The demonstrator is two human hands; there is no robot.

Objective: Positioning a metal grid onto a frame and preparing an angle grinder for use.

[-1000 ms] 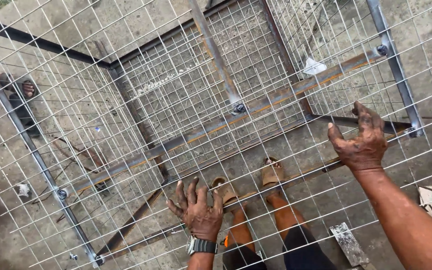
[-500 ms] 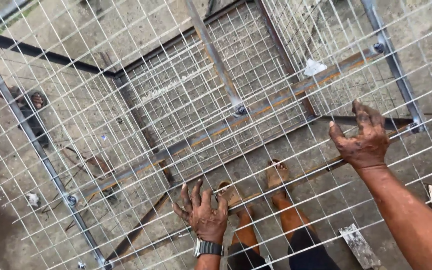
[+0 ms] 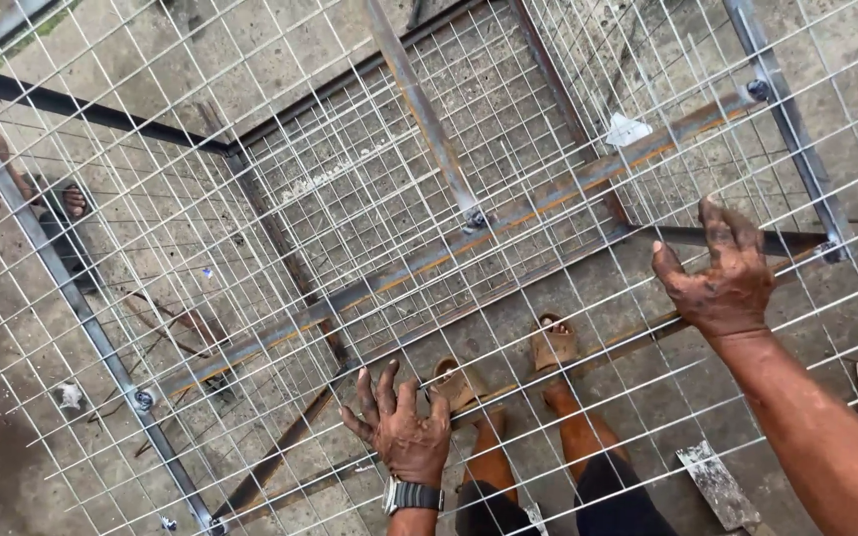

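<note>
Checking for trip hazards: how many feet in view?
3. The person's own two sandalled feet: left foot below the mesh between the hands, right foot beside it. Another person's foot at far left. More may be hidden off-frame.
</note>
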